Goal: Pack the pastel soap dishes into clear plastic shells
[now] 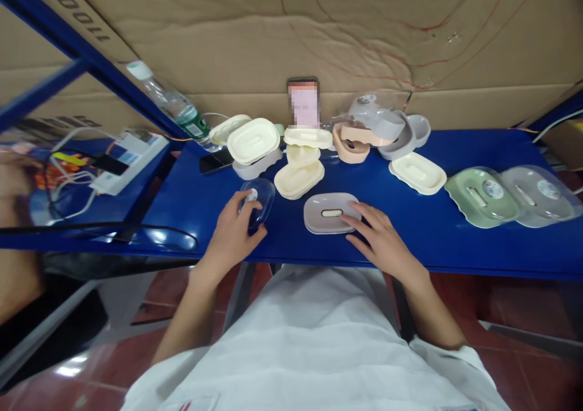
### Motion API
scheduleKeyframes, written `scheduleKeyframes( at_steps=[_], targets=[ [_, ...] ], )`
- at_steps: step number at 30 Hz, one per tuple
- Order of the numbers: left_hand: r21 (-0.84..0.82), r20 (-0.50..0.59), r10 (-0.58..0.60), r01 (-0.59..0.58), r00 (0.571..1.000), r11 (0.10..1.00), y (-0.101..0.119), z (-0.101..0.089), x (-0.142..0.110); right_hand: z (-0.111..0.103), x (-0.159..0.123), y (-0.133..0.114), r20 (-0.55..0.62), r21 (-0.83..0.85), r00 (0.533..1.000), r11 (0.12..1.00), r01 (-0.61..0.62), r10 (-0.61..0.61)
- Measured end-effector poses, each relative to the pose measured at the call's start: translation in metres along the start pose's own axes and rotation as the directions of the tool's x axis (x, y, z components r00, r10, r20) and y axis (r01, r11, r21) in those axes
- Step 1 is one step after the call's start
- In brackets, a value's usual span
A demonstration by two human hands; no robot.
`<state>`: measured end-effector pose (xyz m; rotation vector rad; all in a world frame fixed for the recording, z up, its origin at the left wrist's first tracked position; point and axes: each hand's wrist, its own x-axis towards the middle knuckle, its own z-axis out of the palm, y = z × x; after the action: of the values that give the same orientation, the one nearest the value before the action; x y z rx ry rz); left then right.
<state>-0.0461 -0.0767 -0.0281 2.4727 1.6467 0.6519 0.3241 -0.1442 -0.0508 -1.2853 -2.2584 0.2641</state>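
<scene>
My left hand [234,232] is over a clear plastic lid [266,195] with a round sticker. Its fingers touch the lid's near side, and the thumb stands apart from them. My right hand [376,238] has its fingers spread at the right end of a grey oval dish [314,213]. One fingertip reaches a small cream bar in the dish's dark-rimmed middle slot. Behind the dish, cream trays [298,183] lie stacked at a slant.
Cream, grey and peach plastic parts [350,150] crowd the back, near a propped phone [304,104]. To the right lie a green covered dish [473,207] and a grey one [528,213]. A bottle [182,113] leans at left, near a power strip [130,159]. Another person's arm [16,217] shows.
</scene>
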Motion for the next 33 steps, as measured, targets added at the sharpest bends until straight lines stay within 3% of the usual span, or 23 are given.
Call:
scheduleKeyframes(
  at_steps=[3,6,8,10,13,16,19,22,25,28,33],
  targets=[
    [0.036,-0.006,-0.077,0.077,0.997,0.996,-0.013,-0.006,-0.025,-0.001,0.0,0.001,0.011,0.001,1.0,1.0,0.0,0.0],
    [-0.017,-0.115,-0.225,0.225,0.967,0.974,-0.014,-0.007,-0.042,-0.001,0.0,0.001,0.021,0.006,1.0,1.0,-0.001,0.0],
    [-0.075,-0.182,-0.241,0.23,0.953,0.97,-0.006,-0.009,-0.048,0.0,0.0,0.0,0.023,0.004,1.0,1.0,0.012,-0.013],
    [-0.171,-0.216,-0.152,0.116,0.965,0.978,0.008,-0.014,-0.048,-0.001,0.0,-0.002,0.026,0.009,1.0,1.0,0.017,-0.017],
    [-0.342,-0.225,0.09,-0.165,0.97,0.925,0.034,-0.017,-0.035,-0.004,-0.001,-0.007,-0.03,0.041,0.999,0.999,-0.032,0.033],
    [-0.39,-0.147,0.326,-0.358,0.934,0.849,0.057,-0.008,-0.008,-0.006,-0.002,-0.008,-0.126,0.079,0.991,0.996,-0.029,0.039],
    [-0.445,-0.046,0.496,-0.463,0.867,0.767,0.069,0.011,0.024,-0.008,-0.002,-0.007,-0.117,0.084,0.993,0.996,0.008,0.002],
    [-0.455,0.045,0.545,-0.468,0.837,0.758,0.069,0.024,0.041,-0.008,-0.001,-0.005,-0.039,0.045,0.999,0.999,0.006,-0.005],
    [-0.381,0.106,0.514,-0.443,0.851,0.812,0.064,0.026,0.038,-0.008,0.001,-0.006,-0.005,0.009,1.0,1.0,-0.002,0.002],
    [-0.339,0.093,0.467,-0.413,0.879,0.845,0.061,0.025,0.023,-0.008,0.001,-0.007,-0.016,-0.021,1.0,1.0,0.005,-0.005],
    [-0.34,0.006,0.459,-0.43,0.888,0.836,0.059,0.033,0.002,-0.007,0.0,-0.006,-0.021,-0.042,0.999,0.999,0.03,-0.031]
  ],
)
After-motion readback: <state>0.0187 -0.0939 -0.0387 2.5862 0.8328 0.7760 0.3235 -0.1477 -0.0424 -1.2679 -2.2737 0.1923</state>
